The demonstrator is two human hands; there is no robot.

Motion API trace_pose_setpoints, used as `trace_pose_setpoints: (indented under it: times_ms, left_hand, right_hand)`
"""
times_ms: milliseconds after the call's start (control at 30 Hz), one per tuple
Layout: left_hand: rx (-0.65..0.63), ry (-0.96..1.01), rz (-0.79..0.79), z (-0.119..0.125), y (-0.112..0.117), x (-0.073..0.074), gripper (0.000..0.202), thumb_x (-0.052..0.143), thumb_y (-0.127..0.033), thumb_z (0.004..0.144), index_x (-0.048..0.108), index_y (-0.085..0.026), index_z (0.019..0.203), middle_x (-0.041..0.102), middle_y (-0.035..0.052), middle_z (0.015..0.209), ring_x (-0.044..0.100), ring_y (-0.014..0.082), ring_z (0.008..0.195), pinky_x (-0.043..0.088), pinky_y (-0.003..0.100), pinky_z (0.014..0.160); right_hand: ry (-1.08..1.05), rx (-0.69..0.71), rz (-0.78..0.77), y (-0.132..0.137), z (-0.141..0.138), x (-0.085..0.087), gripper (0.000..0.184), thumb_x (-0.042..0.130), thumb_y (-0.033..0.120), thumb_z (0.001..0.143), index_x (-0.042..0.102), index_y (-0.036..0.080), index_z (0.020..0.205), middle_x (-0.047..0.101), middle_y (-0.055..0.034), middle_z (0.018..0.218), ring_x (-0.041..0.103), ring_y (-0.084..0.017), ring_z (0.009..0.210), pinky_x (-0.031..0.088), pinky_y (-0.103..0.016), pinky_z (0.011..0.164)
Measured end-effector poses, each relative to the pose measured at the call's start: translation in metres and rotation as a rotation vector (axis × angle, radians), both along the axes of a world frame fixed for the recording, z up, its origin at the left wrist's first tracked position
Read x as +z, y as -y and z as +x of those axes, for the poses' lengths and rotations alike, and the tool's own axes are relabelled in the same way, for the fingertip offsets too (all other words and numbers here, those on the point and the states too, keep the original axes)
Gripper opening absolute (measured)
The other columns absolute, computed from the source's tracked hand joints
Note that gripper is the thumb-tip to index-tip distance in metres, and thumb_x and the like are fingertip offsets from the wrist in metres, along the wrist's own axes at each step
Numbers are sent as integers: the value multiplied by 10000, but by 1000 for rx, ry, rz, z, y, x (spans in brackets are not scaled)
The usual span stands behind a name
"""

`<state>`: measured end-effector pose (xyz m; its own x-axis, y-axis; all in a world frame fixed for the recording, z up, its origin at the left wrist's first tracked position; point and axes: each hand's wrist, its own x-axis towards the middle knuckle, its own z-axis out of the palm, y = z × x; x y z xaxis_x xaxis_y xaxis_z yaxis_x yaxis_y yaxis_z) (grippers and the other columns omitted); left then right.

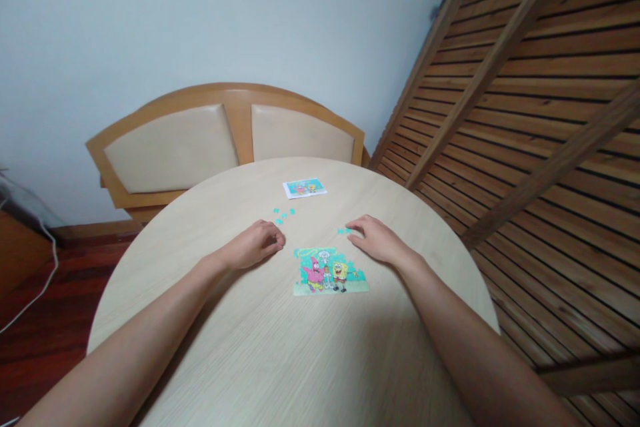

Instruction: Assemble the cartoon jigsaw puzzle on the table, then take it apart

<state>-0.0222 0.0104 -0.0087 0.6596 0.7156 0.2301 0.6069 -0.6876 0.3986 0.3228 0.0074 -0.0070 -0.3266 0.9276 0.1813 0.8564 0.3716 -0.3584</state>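
Observation:
A partly assembled jigsaw puzzle [320, 273] with cartoon figures lies on the table before me; its upper right edge is stepped. My right hand [375, 238] rests just above that edge, thumb and forefinger closed around a small teal puzzle piece [349, 231]. Beside it on the left sits another teal piece [341, 231]. To the left of the puzzle, my left hand [260, 241] lies on the tabletop with its fingers curled in, and nothing shows in them. Beyond that hand are several loose teal pieces [285, 215].
A folded picture sheet [305, 188] with the same cartoon stands near the far side of the round wooden table [240, 347]. Behind is a padded wooden headboard [240, 120] against a wall. Slatted wood panelling [525, 147] leans at the right. A white cable [53, 260] hangs at the left.

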Motion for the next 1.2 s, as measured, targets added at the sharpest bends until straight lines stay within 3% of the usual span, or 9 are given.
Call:
trace_pose_setpoints:
  times_ms: [167, 333, 567, 733, 900, 1067, 1200]
  left_hand:
    - [36, 69, -97, -2, 0, 1, 186, 598, -275, 896, 710, -187, 1016, 714, 61, 978, 630, 195, 889, 494, 327, 833]
    - [-46, 132, -126, 3, 1, 7, 196, 591, -303, 948, 734, -182, 891, 733, 45, 877, 640, 173, 823, 481, 305, 823]
    - [1, 379, -170, 24, 14, 7, 212, 614, -343, 948, 733, -169, 928, 742, 77, 953, 651, 192, 896, 476, 326, 869]
    - [12, 512, -323, 43, 24, 4, 222, 625, -353, 921, 708, -148, 924, 725, 77, 929, 641, 185, 875, 486, 316, 834]
    - [28, 641, -421, 55, 28, -1, 253, 677, -390, 875, 628, -142, 903, 683, 52, 875, 625, 169, 811, 506, 297, 759]
    - [-18, 551, -250, 55, 32, 3, 218, 597, -359, 953, 645, -155, 1012, 698, 87, 1008, 651, 204, 950, 521, 370, 898]
    - [-232, 281, -61, 54, 42, 8, 338, 617, -345, 961, 625, -212, 1272, 618, 127, 1339, 574, 255, 1240, 444, 443, 1087]
  right_hand:
    - [-8, 6, 34, 2, -8, -4, 323, 592, 273, 926, 708, 158, 1205, 671, -136, 1193, 625, -257, 1132, 450, -375, 1031]
    - [-6, 20, 84, 7, -16, -1, 303, 605, 248, 920, 705, 172, 1195, 658, -117, 1184, 621, -247, 1122, 456, -365, 1024]
    - [-196, 172, 104, 24, -48, 13, 224, 624, 199, 910, 724, 181, 1110, 698, -91, 1116, 646, -209, 1027, 492, -345, 947]
    - [-394, 301, -9, 39, -72, 19, 246, 670, 210, 879, 726, 185, 1117, 729, -57, 1059, 641, -158, 846, 505, -284, 809]
    - [-564, 298, -138, 43, -81, 17, 311, 645, 222, 886, 698, 173, 1189, 735, -26, 918, 590, -129, 717, 463, -242, 688]
    - [-557, 298, -109, 34, -67, 18, 292, 565, 203, 902, 728, 182, 1144, 724, -35, 945, 598, -141, 784, 456, -260, 734]
    - [-535, 184, -140, 19, -36, 17, 251, 598, 218, 862, 735, 152, 1061, 717, -49, 900, 598, -150, 755, 457, -275, 714]
